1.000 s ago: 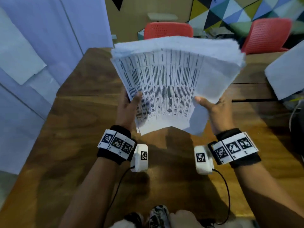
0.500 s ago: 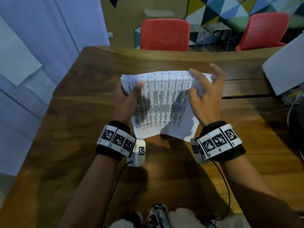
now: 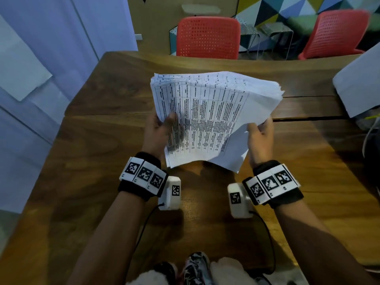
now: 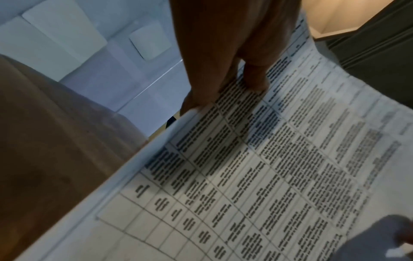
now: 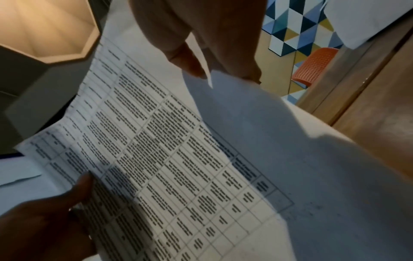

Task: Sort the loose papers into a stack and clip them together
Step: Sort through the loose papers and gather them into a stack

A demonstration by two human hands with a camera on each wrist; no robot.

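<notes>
A thick stack of white papers [image 3: 207, 118] printed with tables is held tilted above the wooden table [image 3: 98, 153]. My left hand [image 3: 158, 130] grips its left edge, thumb on the top sheet. My right hand [image 3: 260, 133] grips the right edge, thumb on top and fingers underneath. The left wrist view shows the papers [image 4: 257, 167] under my left hand's thumb [image 4: 254, 74]. From the right wrist, the printed sheets [image 5: 178, 159] run between my right hand [image 5: 201, 44] and my left hand [image 5: 55, 211]. The sheet edges are uneven at the top right. No clip is in view.
Two red chairs [image 3: 207, 38] [image 3: 337, 33] stand behind the table's far edge. Another white sheet [image 3: 357, 87] lies at the right edge of the table, with cables beside it. A seam [image 3: 308, 118] crosses the tabletop. My shoes [image 3: 193, 268] show below the near edge.
The stack went from raised high, down toward the table with my right hand open over its top, and is now lifted again with both hands gripping its sides.
</notes>
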